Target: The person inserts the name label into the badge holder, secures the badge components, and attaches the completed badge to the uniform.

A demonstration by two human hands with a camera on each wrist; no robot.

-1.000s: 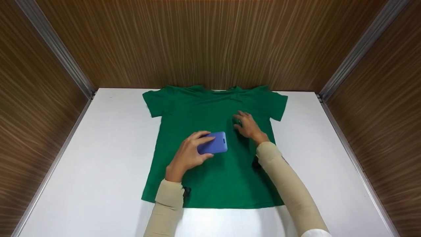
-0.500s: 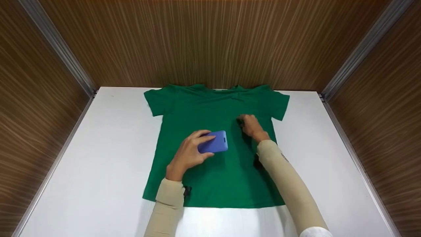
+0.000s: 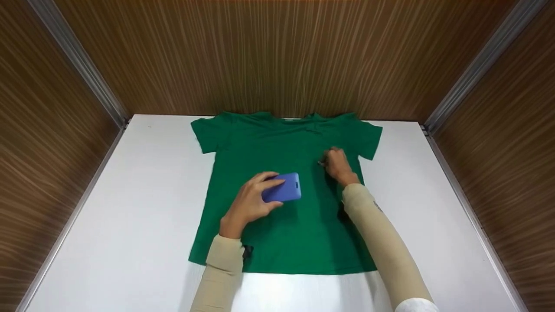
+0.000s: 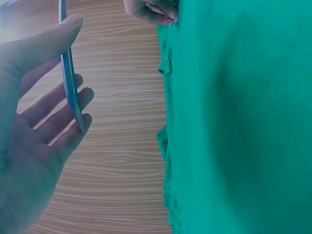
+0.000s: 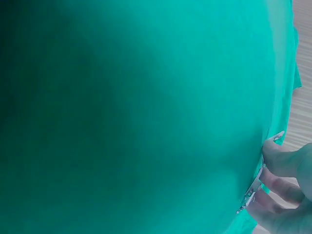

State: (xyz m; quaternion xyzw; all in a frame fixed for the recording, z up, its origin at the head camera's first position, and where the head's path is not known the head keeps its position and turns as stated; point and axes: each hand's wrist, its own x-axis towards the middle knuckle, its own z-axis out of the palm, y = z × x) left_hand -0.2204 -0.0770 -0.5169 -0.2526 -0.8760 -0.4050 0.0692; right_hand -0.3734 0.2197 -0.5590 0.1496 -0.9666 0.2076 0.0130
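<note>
A thin blue-violet badge holder with a small dark slot at its right end is in my left hand. In the left wrist view the holder shows edge-on, pinched between thumb and fingertips. My right hand is low over the chest of a green T-shirt, to the right of the holder. Its curled fingers grip a small pale strip with shiny metal bits; the fingers partly hide it. The T-shirt lies spread flat under both hands, collar away from me.
A white table bears the shirt. Brown wood-grain panels stand at the back and both sides, joined by grey metal corner rails. A dark wrist camera sits on my left wrist.
My right hand had its fingers spread over the shirt; they have since curled round the small strip, and the hand has shifted slightly right. My left hand and the badge holder stay nearly still.
</note>
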